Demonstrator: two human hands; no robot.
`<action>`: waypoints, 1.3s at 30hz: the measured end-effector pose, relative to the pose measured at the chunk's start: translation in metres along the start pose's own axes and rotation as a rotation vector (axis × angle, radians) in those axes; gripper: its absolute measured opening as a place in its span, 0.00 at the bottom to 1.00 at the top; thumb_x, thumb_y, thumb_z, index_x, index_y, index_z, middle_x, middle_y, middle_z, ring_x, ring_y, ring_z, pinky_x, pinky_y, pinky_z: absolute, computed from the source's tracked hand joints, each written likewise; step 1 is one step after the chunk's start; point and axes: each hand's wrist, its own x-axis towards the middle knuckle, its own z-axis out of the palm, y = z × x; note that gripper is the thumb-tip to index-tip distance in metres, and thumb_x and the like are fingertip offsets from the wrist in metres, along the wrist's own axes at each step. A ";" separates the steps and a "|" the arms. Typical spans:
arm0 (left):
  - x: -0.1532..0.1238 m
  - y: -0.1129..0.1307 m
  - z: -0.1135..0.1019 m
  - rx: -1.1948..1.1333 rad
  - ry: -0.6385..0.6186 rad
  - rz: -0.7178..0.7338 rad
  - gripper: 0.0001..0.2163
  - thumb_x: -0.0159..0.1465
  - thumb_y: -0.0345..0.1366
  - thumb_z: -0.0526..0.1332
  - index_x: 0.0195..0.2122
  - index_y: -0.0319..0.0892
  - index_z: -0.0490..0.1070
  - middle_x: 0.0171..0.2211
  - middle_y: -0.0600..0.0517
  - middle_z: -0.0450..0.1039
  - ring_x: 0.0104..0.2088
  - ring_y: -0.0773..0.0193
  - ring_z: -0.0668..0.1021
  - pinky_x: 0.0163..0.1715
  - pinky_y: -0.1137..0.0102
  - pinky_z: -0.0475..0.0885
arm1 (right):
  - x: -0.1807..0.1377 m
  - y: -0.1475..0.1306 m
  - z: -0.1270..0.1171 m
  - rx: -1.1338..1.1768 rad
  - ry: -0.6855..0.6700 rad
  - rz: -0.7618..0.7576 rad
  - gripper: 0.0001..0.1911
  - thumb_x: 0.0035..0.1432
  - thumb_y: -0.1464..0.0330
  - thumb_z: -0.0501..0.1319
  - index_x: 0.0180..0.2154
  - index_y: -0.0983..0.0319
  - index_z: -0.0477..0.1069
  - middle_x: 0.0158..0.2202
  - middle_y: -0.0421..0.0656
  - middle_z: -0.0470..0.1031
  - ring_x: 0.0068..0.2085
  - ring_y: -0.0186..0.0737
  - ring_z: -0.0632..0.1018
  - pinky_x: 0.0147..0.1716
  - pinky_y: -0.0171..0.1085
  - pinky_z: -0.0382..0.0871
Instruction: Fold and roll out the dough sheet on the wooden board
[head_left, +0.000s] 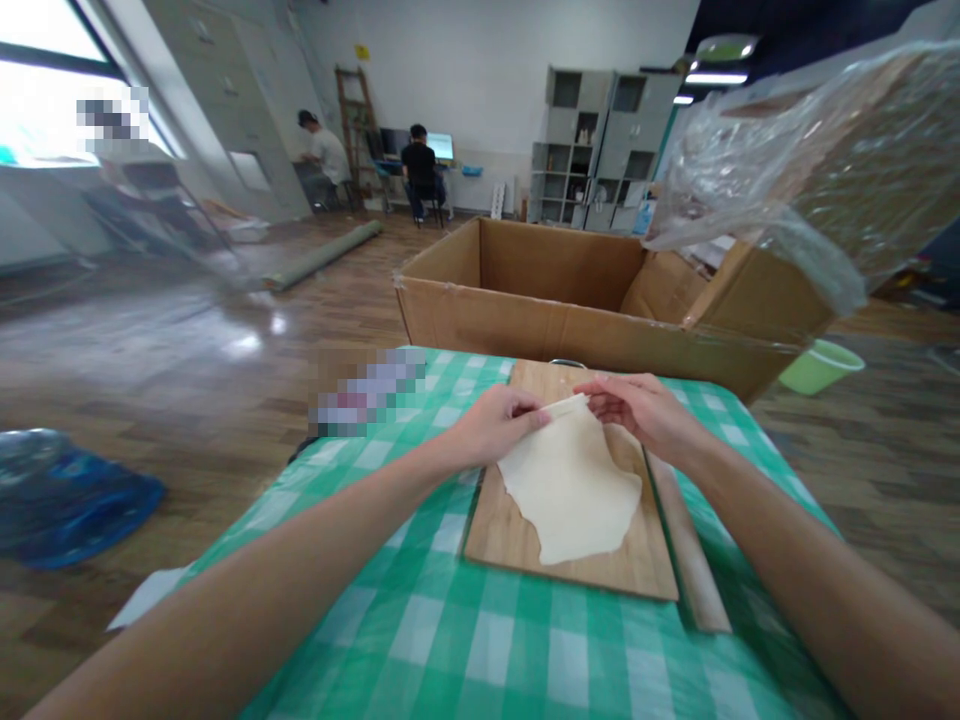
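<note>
Right at the far end of the wooden board (510,535), both of the person's hands meet on the dough sheet (574,490). The left hand (495,425) pinches the sheet's far edge between thumb and fingers, knuckles up. The right hand (641,410) comes in from the other side, its fingertips closed on the same edge, where a narrow strip of dough is folded over. The two hands are close together, almost touching across the fold.

The dough sheet is pale, thin and uneven in outline. It lies flat on the board and covers much of the right half, with its near end short of the board's front edge. The board sits on a table covered by a green and white checked cloth (420,620). A wooden rolling pin (686,555) lies just beside the board's right edge, running along it.

Beyond the table stands a large open cardboard box (555,320), its flaps up. A crumpled clear plastic bag (817,170) fills the upper right of the view, above the box. A light green basin (821,365) rests on the wooden floor to the right, and a blue bag (67,500) lies on the floor to the left. A rolled mat (322,255) lies farther back. At the rear wall, two seated people (420,170) are at desks, well apart from the table, and grey shelves (592,140) stand to their right
</note>
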 end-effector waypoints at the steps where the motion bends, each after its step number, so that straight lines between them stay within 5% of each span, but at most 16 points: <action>1: 0.000 0.001 0.000 -0.001 0.004 -0.001 0.18 0.68 0.47 0.59 0.30 0.37 0.77 0.25 0.52 0.71 0.24 0.67 0.69 0.22 0.72 0.54 | 0.000 0.000 -0.001 -0.022 -0.014 0.000 0.23 0.50 0.49 0.73 0.37 0.62 0.85 0.32 0.46 0.82 0.33 0.38 0.79 0.33 0.35 0.71; 7: -0.001 0.005 0.002 0.022 0.013 0.014 0.18 0.67 0.45 0.60 0.24 0.39 0.71 0.21 0.55 0.66 0.22 0.69 0.67 0.21 0.72 0.52 | 0.000 0.009 0.003 -0.323 -0.032 -0.054 0.22 0.53 0.49 0.71 0.30 0.63 0.83 0.27 0.42 0.80 0.25 0.35 0.73 0.23 0.34 0.63; 15: 0.002 -0.006 -0.002 -0.163 0.051 -0.042 0.15 0.64 0.45 0.64 0.36 0.36 0.80 0.30 0.49 0.78 0.27 0.65 0.75 0.23 0.73 0.63 | 0.004 0.017 0.006 -0.074 0.222 -0.041 0.22 0.45 0.51 0.76 0.32 0.63 0.83 0.26 0.43 0.80 0.22 0.35 0.72 0.19 0.34 0.63; 19: 0.001 -0.010 -0.006 -0.195 0.048 -0.060 0.15 0.63 0.45 0.66 0.35 0.36 0.80 0.30 0.47 0.79 0.26 0.65 0.76 0.23 0.73 0.66 | 0.005 0.020 0.004 0.019 0.096 0.033 0.20 0.43 0.53 0.78 0.31 0.62 0.82 0.24 0.42 0.79 0.22 0.35 0.73 0.20 0.34 0.66; 23: -0.002 -0.001 -0.004 -0.172 0.008 -0.085 0.15 0.63 0.46 0.66 0.31 0.37 0.78 0.24 0.52 0.73 0.21 0.68 0.72 0.18 0.74 0.62 | 0.002 0.023 0.001 -0.236 -0.058 0.040 0.23 0.46 0.53 0.77 0.38 0.63 0.84 0.30 0.44 0.82 0.26 0.38 0.77 0.23 0.34 0.69; 31: -0.007 0.014 0.005 -0.093 0.028 -0.031 0.23 0.63 0.57 0.65 0.29 0.37 0.78 0.23 0.52 0.72 0.22 0.69 0.70 0.18 0.74 0.57 | -0.003 0.017 0.008 -0.376 -0.055 -0.023 0.23 0.48 0.51 0.75 0.37 0.62 0.85 0.31 0.45 0.83 0.27 0.39 0.76 0.24 0.34 0.67; 39: -0.006 0.007 -0.001 -0.140 -0.005 -0.076 0.21 0.62 0.54 0.66 0.33 0.36 0.82 0.26 0.49 0.77 0.24 0.67 0.73 0.20 0.74 0.60 | -0.007 0.010 0.007 -0.473 -0.067 -0.075 0.22 0.55 0.50 0.70 0.34 0.64 0.84 0.28 0.44 0.81 0.26 0.35 0.73 0.21 0.33 0.61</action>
